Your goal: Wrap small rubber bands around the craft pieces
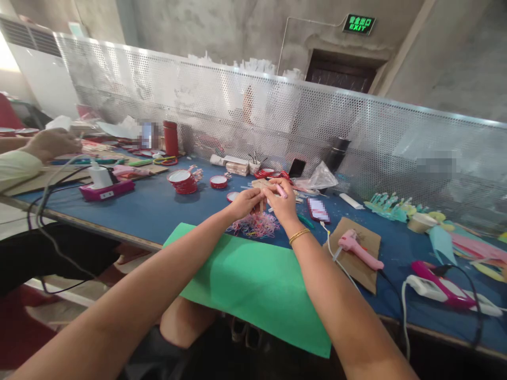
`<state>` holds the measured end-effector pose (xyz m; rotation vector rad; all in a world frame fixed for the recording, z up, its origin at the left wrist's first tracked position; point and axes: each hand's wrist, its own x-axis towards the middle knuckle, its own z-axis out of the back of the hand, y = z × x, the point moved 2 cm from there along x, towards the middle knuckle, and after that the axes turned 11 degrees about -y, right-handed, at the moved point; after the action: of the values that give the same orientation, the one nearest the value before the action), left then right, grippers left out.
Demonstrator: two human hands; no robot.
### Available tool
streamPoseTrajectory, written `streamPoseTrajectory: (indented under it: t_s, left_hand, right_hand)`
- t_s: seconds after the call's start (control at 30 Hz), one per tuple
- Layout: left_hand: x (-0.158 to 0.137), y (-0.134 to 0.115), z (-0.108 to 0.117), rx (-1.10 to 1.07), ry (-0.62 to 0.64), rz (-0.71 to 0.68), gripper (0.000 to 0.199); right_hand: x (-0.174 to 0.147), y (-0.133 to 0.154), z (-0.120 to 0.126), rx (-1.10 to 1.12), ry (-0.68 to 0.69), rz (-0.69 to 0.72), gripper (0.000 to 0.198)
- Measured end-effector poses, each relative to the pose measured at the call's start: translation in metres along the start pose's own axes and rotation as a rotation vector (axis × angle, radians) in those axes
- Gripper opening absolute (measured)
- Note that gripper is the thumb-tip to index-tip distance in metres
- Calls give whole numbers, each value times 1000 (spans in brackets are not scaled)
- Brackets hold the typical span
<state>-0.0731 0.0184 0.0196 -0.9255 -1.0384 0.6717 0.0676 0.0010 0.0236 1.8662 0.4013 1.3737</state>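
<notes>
My left hand [249, 203] and my right hand [282, 203] meet above the blue table, their fingers closed close together. A small, pale, thin piece [261, 205] shows between the fingertips, too small to name. Out of my right hand sticks the rounded end of a pink pen-like tool [281, 191]; its other end is hidden. Just under the hands lies a tangled heap of thin multicoloured bands [255, 226]. A green sheet [253, 279] hangs over the table's front edge beneath my forearms.
A pink glue gun [358, 250] rests on cardboard [370, 277] at right, near a cabled phone [318, 210] and a magenta power strip [443, 285]. Red-rimmed round pieces [184, 182] are stacked left. A co-worker's hand [53, 143] is far left. A perforated panel [222, 100] stands behind.
</notes>
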Motion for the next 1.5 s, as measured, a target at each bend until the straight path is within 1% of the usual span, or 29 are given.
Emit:
streamPoseTrajectory:
  t_s: [0.1, 0.23, 0.4, 0.47, 0.67, 0.87, 1.0, 1.07, 1.13, 1.23, 1.37, 1.5]
  left_hand:
    - [0, -1, -1, 25, 29, 3, 52]
    - [0, -2, -1, 70, 47, -25, 51]
    - [2, 2, 1, 138, 14, -105, 49]
    - [2, 5, 1, 151, -1, -115, 50]
    - [1, 6, -1, 95, 37, -71, 52]
    - [0, 7, -4, 28, 31, -29, 54]
    - [1, 9, -3, 34, 17, -27, 52]
    - [1, 9, -2, 35, 16, -21, 51]
    - [1, 9, -2, 44, 15, -8, 49]
    - [0, 10, -2, 57, 8, 12, 46]
    - [-1, 8, -2, 43, 14, 23, 46]
    - [-2, 6, -2, 22, 2, 26, 47]
  right_hand:
    - [0, -4, -1, 35, 12, -39, 30]
    - [1, -9, -2, 34, -8, -42, 31]
    - [1, -9, -1, 52, -39, -47, 33]
    - [1, -8, -2, 63, -39, -57, 33]
    - [0, -4, -2, 83, -29, -99, 32]
    - [0, 0, -1, 129, -54, -140, 24]
    - [2, 6, 4, 133, -85, -159, 35]
    - [4, 10, 7, 86, -109, -132, 40]
    - [6, 12, 10, 52, -134, -98, 41]
    - [7, 15, 12, 62, -177, -70, 32]
    - [5, 19, 11, 90, -226, -128, 13]
    - [1, 26, 9, 72, -194, -143, 12]
